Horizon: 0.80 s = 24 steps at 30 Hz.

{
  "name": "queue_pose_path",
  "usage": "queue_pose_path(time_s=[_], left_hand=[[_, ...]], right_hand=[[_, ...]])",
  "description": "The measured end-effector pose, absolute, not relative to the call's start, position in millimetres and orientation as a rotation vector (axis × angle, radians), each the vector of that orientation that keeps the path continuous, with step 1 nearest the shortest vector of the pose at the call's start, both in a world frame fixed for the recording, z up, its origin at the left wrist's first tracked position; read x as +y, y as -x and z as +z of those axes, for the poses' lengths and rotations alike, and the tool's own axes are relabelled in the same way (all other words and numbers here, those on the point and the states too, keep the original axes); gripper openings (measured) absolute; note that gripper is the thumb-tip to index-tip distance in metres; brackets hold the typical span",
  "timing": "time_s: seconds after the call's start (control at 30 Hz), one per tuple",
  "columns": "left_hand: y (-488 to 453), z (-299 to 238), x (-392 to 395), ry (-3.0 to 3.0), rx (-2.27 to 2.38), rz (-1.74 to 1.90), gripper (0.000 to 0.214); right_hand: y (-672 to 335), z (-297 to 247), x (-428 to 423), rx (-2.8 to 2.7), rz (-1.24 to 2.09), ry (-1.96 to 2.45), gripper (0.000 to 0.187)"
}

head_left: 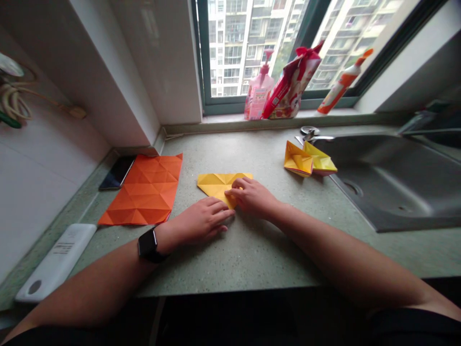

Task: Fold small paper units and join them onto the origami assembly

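In the head view, the yellow folded paper piece point(212, 181) lies flat on the counter, its long edge running from left to right. It is just ahead of the left hand point(200, 218) and to the left of the right hand point(254, 196). The right hand is nearer: its bent fingers rest upon the right part of the paper, but whether they pinch it I cannot tell. The left hand is loosely open, palm down, with its fingertips at the lower edge of the paper.

The surface is a speckled pale-green stone counter point(248, 259). Orange creased paper sheets point(144, 190) lie to the left, and two yellow folded paper forms point(298, 161) stand to the right, near a grey metal sink point(414, 166). Behind, a pink pump bottle point(259, 93) stands on the windowsill.
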<state>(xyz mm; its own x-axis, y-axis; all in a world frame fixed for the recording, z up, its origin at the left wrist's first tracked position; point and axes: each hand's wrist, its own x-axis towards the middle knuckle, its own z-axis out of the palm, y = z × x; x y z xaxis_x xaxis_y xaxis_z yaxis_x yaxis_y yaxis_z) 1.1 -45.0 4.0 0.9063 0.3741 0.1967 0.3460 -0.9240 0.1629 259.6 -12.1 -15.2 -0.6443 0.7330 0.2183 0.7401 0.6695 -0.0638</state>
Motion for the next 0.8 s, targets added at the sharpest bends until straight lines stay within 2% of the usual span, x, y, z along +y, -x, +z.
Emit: queue_pose_path(time_s=[0.2,0.37,0.53,0.8], left_hand=[[6,5,-40,-3.067,0.885,0.258,0.041],[12,7,-36,-3.038,1.108,0.255,0.037],[15,2,-28,-2.977,1.204,0.339,0.030],[20,-1,-11,-2.825,1.295,0.443,0.039]], right_hand=[[-266,-4,-14,-2.625,-0.109,1.287,0.029],[-267,1,-15,-2.667,0.020,1.070,0.024],[-264,2,-17,-2.771,0.161,0.915,0.030],[-262,1,-22,-2.851,0.107,0.894,0.045]])
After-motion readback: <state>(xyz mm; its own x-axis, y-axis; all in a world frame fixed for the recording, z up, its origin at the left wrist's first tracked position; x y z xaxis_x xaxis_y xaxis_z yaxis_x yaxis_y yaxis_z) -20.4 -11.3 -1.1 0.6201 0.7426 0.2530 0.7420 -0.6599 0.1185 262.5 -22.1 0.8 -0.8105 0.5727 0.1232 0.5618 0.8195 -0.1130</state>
